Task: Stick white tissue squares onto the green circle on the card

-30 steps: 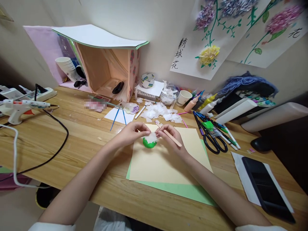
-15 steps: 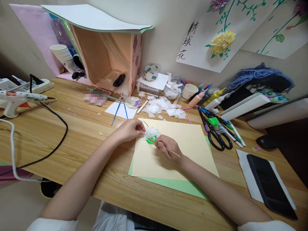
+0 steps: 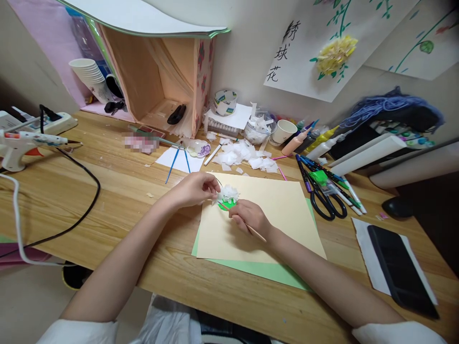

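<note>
A cream paper sheet [image 3: 276, 215] lies on the desk with a green sheet [image 3: 251, 274] under it. On its upper left sits a fluffy white paper flower [image 3: 229, 192] above a bright green patch [image 3: 227, 205]. My left hand [image 3: 200, 189] is at the flower's left side, thumb and finger pinched on a small white tissue piece, partly hidden. My right hand [image 3: 251, 217] grips a thin wooden stick [image 3: 256, 234], just right of the green patch. The stick's tip points left, close to my left fingertips.
Loose white tissue pieces [image 3: 238, 154] lie behind the sheet, near a bowl of scraps [image 3: 258, 128] and a paper cup [image 3: 284, 132]. Scissors [image 3: 327, 203] and pens are to the right. A glue gun [image 3: 25, 145] with its cord lies left, beside an open box [image 3: 150, 81].
The view has tilted slightly. My left fingers have shifted a little towards the flower, and the stick tip stays close to them. Both hands keep their grip.
</note>
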`<act>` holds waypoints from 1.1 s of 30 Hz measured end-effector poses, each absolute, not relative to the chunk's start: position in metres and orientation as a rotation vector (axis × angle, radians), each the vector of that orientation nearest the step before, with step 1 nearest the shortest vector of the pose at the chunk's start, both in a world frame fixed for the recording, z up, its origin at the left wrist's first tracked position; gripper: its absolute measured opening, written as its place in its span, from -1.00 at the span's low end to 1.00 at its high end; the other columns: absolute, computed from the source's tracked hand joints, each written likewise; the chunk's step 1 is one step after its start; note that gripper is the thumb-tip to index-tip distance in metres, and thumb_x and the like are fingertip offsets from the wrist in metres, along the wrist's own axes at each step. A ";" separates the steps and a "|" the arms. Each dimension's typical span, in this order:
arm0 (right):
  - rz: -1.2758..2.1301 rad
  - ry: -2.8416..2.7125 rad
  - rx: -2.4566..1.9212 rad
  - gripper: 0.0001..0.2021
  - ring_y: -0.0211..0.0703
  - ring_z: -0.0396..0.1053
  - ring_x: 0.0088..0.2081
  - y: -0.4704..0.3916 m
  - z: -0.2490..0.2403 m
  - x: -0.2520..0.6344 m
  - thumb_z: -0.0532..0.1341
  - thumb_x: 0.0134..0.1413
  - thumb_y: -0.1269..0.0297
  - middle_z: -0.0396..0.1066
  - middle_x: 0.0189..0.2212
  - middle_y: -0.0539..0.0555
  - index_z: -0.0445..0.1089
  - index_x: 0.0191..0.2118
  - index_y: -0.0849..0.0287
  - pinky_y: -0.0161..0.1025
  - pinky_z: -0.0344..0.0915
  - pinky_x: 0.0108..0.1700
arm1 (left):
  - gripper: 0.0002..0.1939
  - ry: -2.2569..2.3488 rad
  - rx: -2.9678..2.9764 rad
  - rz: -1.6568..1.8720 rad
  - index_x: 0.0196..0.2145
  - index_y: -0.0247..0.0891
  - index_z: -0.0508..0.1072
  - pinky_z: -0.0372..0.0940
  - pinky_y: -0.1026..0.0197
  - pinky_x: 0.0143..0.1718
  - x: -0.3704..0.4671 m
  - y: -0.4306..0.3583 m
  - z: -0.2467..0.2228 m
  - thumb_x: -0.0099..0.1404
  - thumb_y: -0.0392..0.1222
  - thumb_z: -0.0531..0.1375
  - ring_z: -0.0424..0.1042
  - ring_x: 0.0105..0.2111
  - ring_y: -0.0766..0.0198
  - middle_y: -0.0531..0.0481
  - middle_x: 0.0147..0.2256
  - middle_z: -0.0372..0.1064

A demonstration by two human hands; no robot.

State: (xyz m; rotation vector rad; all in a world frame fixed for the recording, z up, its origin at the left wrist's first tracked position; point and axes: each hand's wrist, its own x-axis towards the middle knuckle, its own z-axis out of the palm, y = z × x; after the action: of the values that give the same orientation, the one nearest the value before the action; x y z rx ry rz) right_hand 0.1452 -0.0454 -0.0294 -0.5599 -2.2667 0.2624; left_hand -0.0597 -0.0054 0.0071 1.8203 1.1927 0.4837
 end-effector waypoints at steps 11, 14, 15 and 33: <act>0.103 -2.300 -0.425 -0.65 -0.23 0.11 -0.60 -0.049 -0.030 0.143 -0.16 0.29 0.33 0.25 -0.66 0.00 0.25 -0.45 0.15 -0.27 0.07 -0.51 | -0.84 1.178 1.962 0.437 -0.34 -0.29 0.45 0.24 0.28 -0.32 -0.061 -0.006 0.012 0.07 -0.32 0.16 0.37 -0.37 0.31 0.01 -0.37 0.45; 0.070 -2.319 -0.501 -0.68 -0.24 0.13 -0.58 -0.047 -0.030 0.140 -0.12 0.29 0.35 0.26 -0.64 0.00 0.27 -0.44 0.17 -0.28 0.09 -0.51 | -0.81 1.184 1.966 0.482 -0.30 -0.28 0.44 0.24 0.29 -0.35 -0.059 -0.005 0.004 0.08 -0.35 0.13 0.37 -0.39 0.32 0.02 -0.40 0.43; 0.061 -2.327 -0.522 -0.69 -0.24 0.13 -0.57 -0.046 -0.031 0.139 -0.11 0.28 0.36 0.25 -0.64 0.00 0.27 -0.44 0.17 -0.29 0.09 -0.51 | -0.81 1.183 1.972 0.492 -0.30 -0.28 0.44 0.23 0.29 -0.35 -0.058 -0.004 0.002 0.08 -0.35 0.13 0.37 -0.40 0.33 0.02 -0.40 0.43; 0.164 -2.371 -0.703 -0.74 -0.22 0.17 -0.52 -0.033 -0.029 0.139 -0.09 0.28 0.37 0.25 -0.59 0.02 0.22 -0.42 0.16 -0.30 0.12 -0.45 | -0.82 1.311 1.941 0.469 -0.28 -0.27 0.41 0.26 0.24 -0.27 -0.063 0.000 -0.008 0.15 -0.24 0.08 0.40 -0.30 0.24 -0.03 -0.31 0.43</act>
State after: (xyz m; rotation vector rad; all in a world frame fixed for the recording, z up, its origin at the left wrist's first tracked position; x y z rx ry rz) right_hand 0.1389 -0.0329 -0.0289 -0.7034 -2.3715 0.1641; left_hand -0.0626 0.0004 -0.0085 1.9410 1.3113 0.4686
